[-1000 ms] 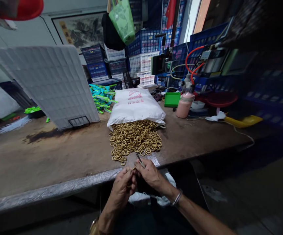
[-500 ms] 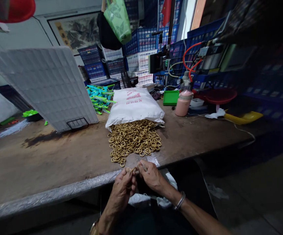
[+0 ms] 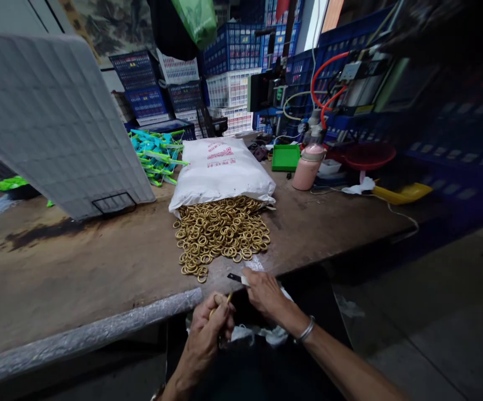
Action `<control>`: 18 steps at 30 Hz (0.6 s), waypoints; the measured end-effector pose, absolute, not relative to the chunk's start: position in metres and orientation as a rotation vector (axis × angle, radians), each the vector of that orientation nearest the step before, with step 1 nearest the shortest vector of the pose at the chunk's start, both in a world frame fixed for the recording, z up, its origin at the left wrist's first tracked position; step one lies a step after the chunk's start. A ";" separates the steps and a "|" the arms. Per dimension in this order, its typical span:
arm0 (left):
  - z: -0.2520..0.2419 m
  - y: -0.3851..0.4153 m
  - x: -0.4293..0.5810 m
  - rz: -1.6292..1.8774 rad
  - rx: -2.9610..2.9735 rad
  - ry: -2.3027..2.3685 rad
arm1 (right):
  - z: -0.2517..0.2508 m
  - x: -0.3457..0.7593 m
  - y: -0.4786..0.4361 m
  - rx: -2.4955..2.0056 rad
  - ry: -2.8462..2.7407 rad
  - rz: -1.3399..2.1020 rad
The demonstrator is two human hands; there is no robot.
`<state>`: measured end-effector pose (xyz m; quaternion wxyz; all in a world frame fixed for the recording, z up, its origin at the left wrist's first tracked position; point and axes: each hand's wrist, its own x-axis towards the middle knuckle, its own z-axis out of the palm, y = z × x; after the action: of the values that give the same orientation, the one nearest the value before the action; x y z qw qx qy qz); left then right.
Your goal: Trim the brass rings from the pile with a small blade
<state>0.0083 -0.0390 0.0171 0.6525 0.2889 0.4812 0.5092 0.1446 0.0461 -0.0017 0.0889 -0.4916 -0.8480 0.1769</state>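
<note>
My left hand (image 3: 213,316) is closed on a gold-coloured ring (image 3: 229,298), pinched between thumb and fingers in front of the table edge. A second curved gold piece shows by the fingers; whether it is a separate ring I cannot tell. My right hand (image 3: 266,292) is closed on a small flat tool with a dark, blade-like end (image 3: 234,277) and a pale grip. That end points left, just past the table edge. Beyond both hands, a heap of gold-coloured rings (image 3: 224,228) spills from the mouth of a white sack (image 3: 220,172) with red print.
A grey ribbed panel (image 3: 57,122) leans on the table at left, beside blue and green plastic pieces (image 3: 157,153). To the right stand a green tray (image 3: 286,158), a pink bottle (image 3: 307,170) and a yellow scoop (image 3: 402,192). Plastic wrap (image 3: 99,328) covers the front edge.
My hands, close together before, are now apart. The right has moved up and away from the ring, and its tool's dark end now shows. The view has shifted slightly.
</note>
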 end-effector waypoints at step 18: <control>-0.104 -0.012 0.020 1.008 0.085 1.243 | -0.017 0.109 0.096 -1.461 -2.378 0.385</control>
<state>0.0198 -0.0118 -0.1036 0.6958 0.0381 0.5572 0.4517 0.1093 0.0955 -0.0173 0.1615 -0.5119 -0.8329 0.1350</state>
